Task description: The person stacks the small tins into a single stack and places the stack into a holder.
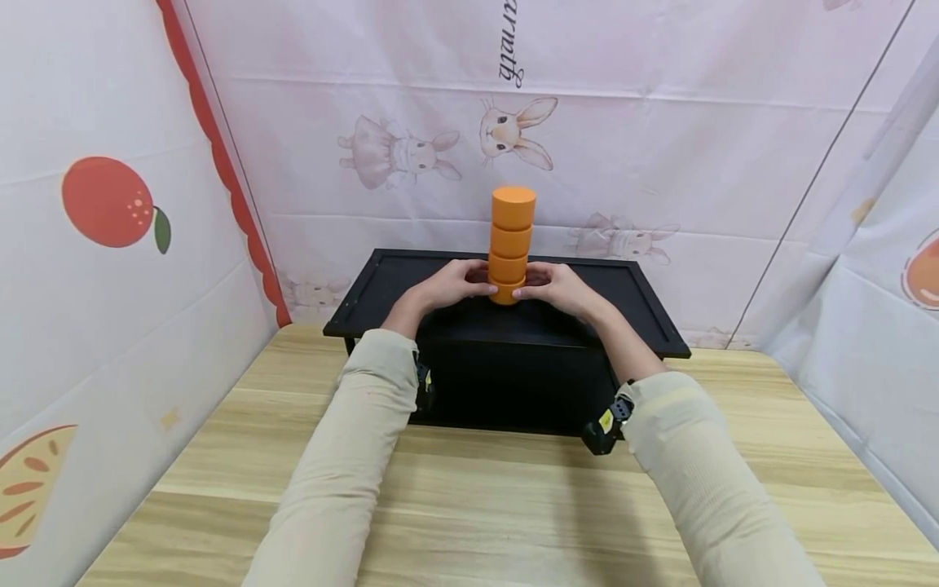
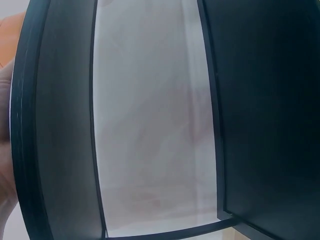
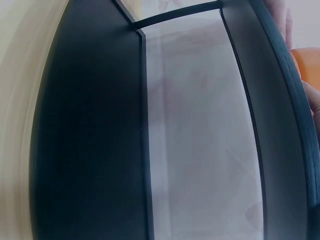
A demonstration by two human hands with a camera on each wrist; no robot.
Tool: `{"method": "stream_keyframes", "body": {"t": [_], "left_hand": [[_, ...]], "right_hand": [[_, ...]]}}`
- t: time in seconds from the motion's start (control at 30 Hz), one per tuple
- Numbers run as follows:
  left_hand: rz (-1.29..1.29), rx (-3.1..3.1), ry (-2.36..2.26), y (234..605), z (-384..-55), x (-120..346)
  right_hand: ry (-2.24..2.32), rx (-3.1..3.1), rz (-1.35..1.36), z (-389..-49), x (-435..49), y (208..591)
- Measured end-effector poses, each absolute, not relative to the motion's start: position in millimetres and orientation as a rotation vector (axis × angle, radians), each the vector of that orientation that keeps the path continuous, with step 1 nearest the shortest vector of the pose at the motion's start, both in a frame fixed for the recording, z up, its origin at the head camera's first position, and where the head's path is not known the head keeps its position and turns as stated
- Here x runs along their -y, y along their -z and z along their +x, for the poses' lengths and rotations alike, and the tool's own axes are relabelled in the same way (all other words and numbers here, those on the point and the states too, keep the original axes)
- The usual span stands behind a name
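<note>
A tower of several orange cylinders (image 1: 511, 242) stands upright on the black shelf's top (image 1: 469, 322). My left hand (image 1: 453, 284) holds the tower low down from the left, its thumb at the front of the bottom cylinder (image 1: 504, 295) and its fingers reaching behind. From the other side my right hand (image 1: 559, 287) grips the same low part, thumb also in front. Both wrist views look mostly into the shelf; orange shows only at the left edge of the left one and the right edge of the right one.
The black shelf has an open frame under its top and a dark lower panel (image 2: 270, 115). It stands toward the back of a wooden table (image 1: 469, 505). Cloths printed with rabbits and fruit hang behind and at both sides. Each wrist wears a small black camera (image 1: 603, 428).
</note>
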State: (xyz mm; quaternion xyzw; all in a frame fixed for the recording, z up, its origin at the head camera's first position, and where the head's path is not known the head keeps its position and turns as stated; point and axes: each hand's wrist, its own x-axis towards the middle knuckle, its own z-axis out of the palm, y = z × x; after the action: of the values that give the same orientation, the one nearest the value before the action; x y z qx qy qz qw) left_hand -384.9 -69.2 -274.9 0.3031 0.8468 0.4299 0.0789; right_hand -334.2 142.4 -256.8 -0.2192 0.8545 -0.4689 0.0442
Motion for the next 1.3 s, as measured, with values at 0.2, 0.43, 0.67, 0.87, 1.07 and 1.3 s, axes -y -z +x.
{"method": "stream_keyframes", "body": {"t": [0.2,0.43,0.67,0.87,1.07,1.3], "left_hand": [[0.911,-2.55,-1.266,274,-385,68],[0.912,-2.566,-1.249,274,-385,68],[0.9,-2.588,-1.241,275,-386,67],[0.878,-2.58,-1.244,275,-387,67],[0.874,-2.589,-1.232,276,-388,66],[0.85,-2.57,-1.254,275,-388,70]], "right_hand": [[1.442,-2.598,-0.667,-338,-144,258],[1.432,-2.602,-0.657,-340,-144,259],[1.431,-2.598,-0.628,-342,-144,260],[1.414,-2.616,-0.633,-364,-150,275],[1.404,-2.633,-0.627,-363,-150,275],[1.417,-2.601,-0.653,-361,-152,272]]}}
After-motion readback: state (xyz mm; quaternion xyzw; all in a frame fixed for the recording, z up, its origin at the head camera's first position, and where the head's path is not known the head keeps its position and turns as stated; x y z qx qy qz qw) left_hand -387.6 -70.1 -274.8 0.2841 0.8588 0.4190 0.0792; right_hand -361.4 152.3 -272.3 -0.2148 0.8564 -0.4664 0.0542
